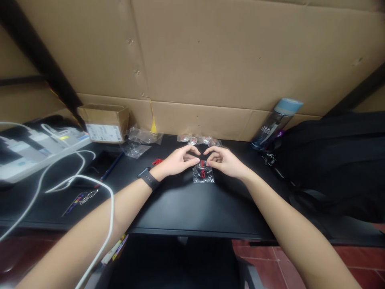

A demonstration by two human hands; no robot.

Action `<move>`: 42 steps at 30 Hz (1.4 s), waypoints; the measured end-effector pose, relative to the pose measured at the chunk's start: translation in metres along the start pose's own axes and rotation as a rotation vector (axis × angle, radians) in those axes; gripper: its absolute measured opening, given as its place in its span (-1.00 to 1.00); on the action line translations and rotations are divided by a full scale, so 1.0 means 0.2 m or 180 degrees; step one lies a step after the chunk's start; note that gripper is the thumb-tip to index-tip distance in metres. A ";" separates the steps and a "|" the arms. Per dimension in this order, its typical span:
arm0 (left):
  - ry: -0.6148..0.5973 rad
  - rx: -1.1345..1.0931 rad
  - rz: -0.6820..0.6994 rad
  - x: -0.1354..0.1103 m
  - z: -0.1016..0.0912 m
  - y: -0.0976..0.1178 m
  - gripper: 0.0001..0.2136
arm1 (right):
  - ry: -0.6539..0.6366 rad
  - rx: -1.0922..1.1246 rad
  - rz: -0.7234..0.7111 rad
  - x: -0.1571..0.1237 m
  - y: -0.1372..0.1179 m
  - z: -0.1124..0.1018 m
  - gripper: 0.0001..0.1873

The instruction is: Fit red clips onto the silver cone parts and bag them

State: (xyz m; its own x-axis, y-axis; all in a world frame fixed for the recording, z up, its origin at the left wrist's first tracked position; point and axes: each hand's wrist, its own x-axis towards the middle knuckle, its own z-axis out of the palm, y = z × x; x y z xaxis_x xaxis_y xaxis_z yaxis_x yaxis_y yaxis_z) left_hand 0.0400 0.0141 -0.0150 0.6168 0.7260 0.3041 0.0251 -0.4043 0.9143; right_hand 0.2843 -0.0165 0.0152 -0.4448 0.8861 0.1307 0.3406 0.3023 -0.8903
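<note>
A small clear plastic bag (203,176) with a looped red cord (203,173) in it is at the middle of the black desk. My left hand (183,159), with a dark watch on its wrist, is curled at the bag's upper left corner, its thumb and fingertips pinched there. On the opposite corner, my right hand (225,160) pinches with thumb and fingers, its index finger arched above. The exact contact at the fingertips is too small to make out. A bunch of red cords (157,161) lies beside my left wrist.
Several small clear packets (207,140) lie behind my hands. Left are crumpled plastic bags (136,149), an open cardboard box (104,122), a power strip (22,170), white cables and a keyring (88,196). Right are a water bottle (272,126) and a black backpack (331,164).
</note>
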 end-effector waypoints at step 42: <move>0.0315 0.2441 0.0076 -0.05 0.10 0.12 -0.85 | 0.0094 -0.1479 -0.0985 -0.01 0.01 0.00 -0.79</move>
State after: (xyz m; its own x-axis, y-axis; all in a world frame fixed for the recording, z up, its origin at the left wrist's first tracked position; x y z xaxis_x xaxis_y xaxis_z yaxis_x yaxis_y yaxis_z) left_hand 0.0500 -0.0124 -0.0017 0.5519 0.7439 0.3769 0.5727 -0.6666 0.4771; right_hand 0.2846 -0.0173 0.0135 -0.5609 0.7389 0.3735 0.5301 0.6670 -0.5235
